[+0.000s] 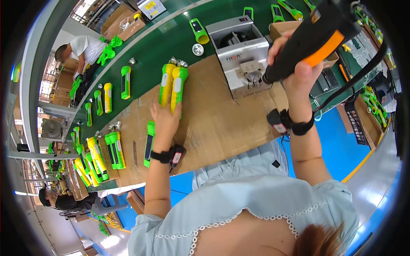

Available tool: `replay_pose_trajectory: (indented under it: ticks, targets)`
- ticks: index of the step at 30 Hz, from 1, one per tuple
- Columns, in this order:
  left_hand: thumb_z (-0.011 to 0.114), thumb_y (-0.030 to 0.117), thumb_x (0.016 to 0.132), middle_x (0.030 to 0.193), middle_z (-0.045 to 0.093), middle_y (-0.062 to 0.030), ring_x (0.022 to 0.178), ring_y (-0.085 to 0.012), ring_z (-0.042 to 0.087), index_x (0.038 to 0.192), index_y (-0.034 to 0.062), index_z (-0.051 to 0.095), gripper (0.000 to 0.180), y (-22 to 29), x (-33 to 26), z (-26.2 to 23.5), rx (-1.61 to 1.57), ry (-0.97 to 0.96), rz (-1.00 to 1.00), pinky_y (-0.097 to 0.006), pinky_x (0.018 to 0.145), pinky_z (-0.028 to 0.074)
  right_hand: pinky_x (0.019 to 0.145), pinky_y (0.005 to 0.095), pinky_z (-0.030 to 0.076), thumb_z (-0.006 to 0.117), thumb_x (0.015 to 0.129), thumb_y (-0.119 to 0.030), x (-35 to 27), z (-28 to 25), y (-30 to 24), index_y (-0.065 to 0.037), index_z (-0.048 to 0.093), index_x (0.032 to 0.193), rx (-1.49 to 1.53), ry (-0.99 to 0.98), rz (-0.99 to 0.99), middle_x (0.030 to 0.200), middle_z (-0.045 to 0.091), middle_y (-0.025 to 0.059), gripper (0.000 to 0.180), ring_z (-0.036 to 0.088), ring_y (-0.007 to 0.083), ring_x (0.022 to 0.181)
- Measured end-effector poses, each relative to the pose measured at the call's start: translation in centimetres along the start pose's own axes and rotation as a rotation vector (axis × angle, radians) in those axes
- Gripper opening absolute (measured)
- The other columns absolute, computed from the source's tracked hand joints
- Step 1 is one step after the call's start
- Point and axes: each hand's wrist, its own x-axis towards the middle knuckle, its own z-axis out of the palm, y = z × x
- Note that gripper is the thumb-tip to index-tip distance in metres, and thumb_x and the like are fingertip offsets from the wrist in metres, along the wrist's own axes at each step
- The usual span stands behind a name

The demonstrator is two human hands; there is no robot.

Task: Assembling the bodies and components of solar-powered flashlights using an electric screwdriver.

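Note:
My left hand [165, 119] rests on the cardboard-covered bench [218, 123], its fingers against the near ends of two green and yellow flashlights [173, 85] lying side by side. My right hand [297, 64] is raised and grips a black and orange electric screwdriver [314, 38], whose tip points down at the small metal screw feeder box [241, 55]. A black cable [354, 81] runs from the tool to the right. Both wrists carry black bands.
A green flashlight half [149, 143] lies beside my left wrist. Several more flashlights [113, 149] lie along the green conveyor belt [145, 47] at left. Other people [83, 49] work farther along the line. Cardboard boxes [367, 123] of parts stand at right.

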Motion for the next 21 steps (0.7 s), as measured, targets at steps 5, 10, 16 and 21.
replay_pose_trajectory:
  ticks: [5, 10, 16, 21]
  targets:
    - [0.057, 0.030, 0.087, 0.104, 0.048, -0.0252, 0.094, -0.0386, 0.049, 0.085, -0.0048, 0.064, 0.036, 0.7, -5.5, -2.4, -0.280, 0.136, -0.022, -0.046, 0.080, 0.040, 0.049, 0.0280, 0.047, 0.067, 0.069, -0.063, 1.6, 0.3, 0.4, 0.005, 0.049, 0.101, -0.076, 0.101, -0.029, 0.069, 0.057, 0.0141, 0.076, 0.057, 0.0196, 0.056]
    - [0.054, 0.022, 0.091, 0.090, 0.055, -0.0195, 0.064, -0.0242, 0.061, 0.097, -0.0065, 0.058, 0.030, 1.6, -8.1, -1.1, -0.801, 0.025, -0.357, -0.032, 0.051, 0.050, 0.046, 0.0236, 0.043, 0.070, 0.072, -0.056, 1.7, 1.8, 0.5, -0.001, 0.052, 0.094, -0.145, 0.078, 0.054, 0.065, 0.058, 0.0076, 0.062, 0.056, 0.0140, 0.053]
    - [0.036, 0.006, 0.092, 0.073, 0.060, -0.0172, 0.056, -0.0230, 0.061, 0.141, 0.0240, 0.027, 0.054, 4.5, -8.7, -3.8, -0.821, -0.140, -0.336, -0.033, 0.050, 0.052, 0.046, 0.0228, 0.043, 0.071, 0.077, -0.042, 0.5, 0.2, 3.2, -0.003, 0.051, 0.091, -0.126, -0.032, 0.103, 0.063, 0.057, 0.0046, 0.046, 0.054, 0.0118, 0.050]
    - [0.045, -0.004, 0.078, 0.076, 0.057, -0.0213, 0.066, -0.0350, 0.059, 0.137, 0.0246, 0.038, 0.066, 3.7, -9.6, -3.0, -0.443, -0.175, -0.058, -0.042, 0.062, 0.047, 0.044, 0.0235, 0.044, 0.072, 0.072, -0.052, 0.2, 0.7, 0.9, -0.001, 0.052, 0.090, -0.060, 0.028, 0.019, 0.064, 0.057, 0.0075, 0.058, 0.055, 0.0141, 0.050]
